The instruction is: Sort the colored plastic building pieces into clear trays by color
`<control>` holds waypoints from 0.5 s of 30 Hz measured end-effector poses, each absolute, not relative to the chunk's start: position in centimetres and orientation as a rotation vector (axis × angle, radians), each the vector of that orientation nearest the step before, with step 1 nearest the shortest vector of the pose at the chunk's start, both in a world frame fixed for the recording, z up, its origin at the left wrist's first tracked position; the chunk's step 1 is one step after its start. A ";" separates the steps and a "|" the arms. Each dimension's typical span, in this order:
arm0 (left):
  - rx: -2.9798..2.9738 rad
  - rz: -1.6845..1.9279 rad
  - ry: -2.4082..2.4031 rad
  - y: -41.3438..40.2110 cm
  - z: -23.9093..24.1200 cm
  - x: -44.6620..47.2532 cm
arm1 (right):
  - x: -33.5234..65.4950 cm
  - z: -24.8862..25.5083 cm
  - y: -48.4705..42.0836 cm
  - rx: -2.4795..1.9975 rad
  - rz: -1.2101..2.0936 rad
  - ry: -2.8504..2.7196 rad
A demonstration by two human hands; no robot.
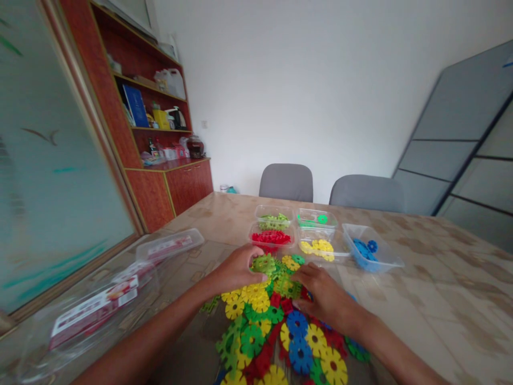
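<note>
A pile of flat plastic gear-shaped pieces (pixel 276 331) in yellow, green, blue and red lies on the table in front of me. My left hand (pixel 236 267) rests on the pile's far edge, fingers curled round a light green piece (pixel 263 263). My right hand (pixel 326 299) lies on the pile beside it, fingers bent over green pieces (pixel 286 286). Beyond the hands stand clear tubs holding sorted pieces: red (pixel 271 238), light green (pixel 274 220), yellow (pixel 318 247), bright green (pixel 316 218) and blue (pixel 371 248).
A clear plastic lid (pixel 168 245) and a large clear container with red labels (pixel 92 307) lie at the left on the patterned table (pixel 441 299). Two grey chairs (pixel 286 182) stand at the far side. A wooden shelf unit (pixel 160 133) lines the left wall.
</note>
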State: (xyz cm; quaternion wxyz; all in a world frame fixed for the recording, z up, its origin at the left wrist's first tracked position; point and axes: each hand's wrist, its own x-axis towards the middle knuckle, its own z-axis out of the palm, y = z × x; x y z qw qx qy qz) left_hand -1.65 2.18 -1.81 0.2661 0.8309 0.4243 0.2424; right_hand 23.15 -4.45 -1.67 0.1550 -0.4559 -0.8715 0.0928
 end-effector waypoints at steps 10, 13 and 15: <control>2.246 0.691 1.149 2.6 -1.8 -2.1 | 23.8 -0.9 -4.8 -1.259 0.346 -2.333; 2.257 0.695 1.149 2.5 -1.7 -2.0 | 23.9 -1.6 -4.5 -1.273 0.398 -2.200; 2.260 0.687 1.150 2.3 -1.5 -2.0 | 23.9 -1.9 -4.3 -1.293 0.427 -2.136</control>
